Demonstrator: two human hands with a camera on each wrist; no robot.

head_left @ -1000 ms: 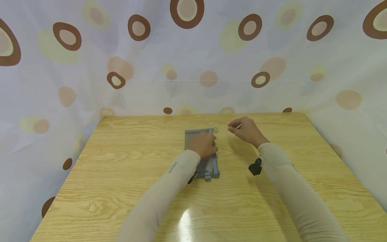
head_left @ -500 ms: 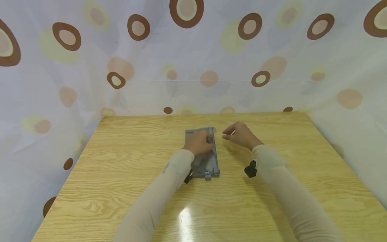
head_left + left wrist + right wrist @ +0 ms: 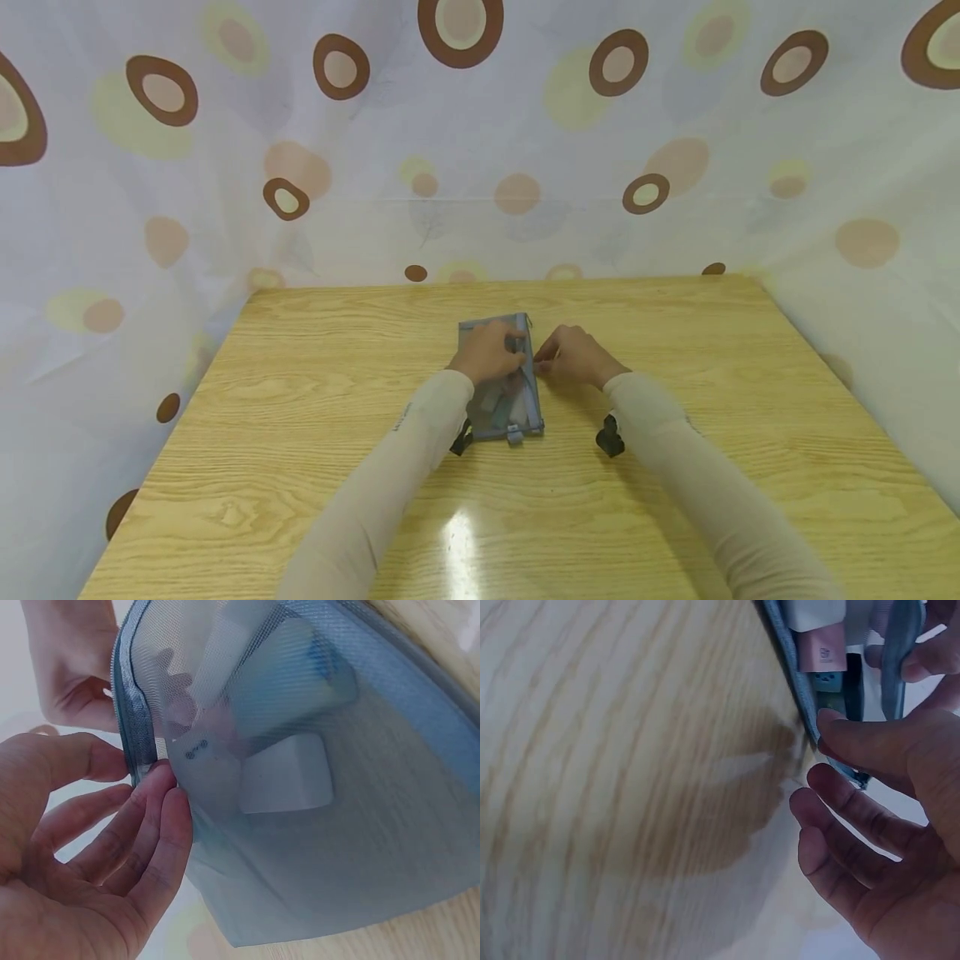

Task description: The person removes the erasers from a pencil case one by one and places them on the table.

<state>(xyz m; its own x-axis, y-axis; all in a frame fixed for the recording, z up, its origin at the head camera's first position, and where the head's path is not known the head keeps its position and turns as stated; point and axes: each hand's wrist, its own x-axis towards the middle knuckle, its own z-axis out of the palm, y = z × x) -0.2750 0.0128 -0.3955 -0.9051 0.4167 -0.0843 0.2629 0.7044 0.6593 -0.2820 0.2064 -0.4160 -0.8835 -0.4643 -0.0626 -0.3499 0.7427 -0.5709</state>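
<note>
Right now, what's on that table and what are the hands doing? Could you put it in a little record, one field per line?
Container: gray-blue mesh pouch on the wooden table
Opening: parted, with items showing inside
Contents: a white block, a pink item, others not clear enough to name
Left hand: pinches the pouch's zippered edge
Right hand: thumb at the opening's other edge; whether it grips is unclear
Background: spotted backdrop

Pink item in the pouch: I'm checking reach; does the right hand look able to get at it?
Probably yes: the pouch gapes beside the right hand, leaving the pink item visible in its opening.
</note>
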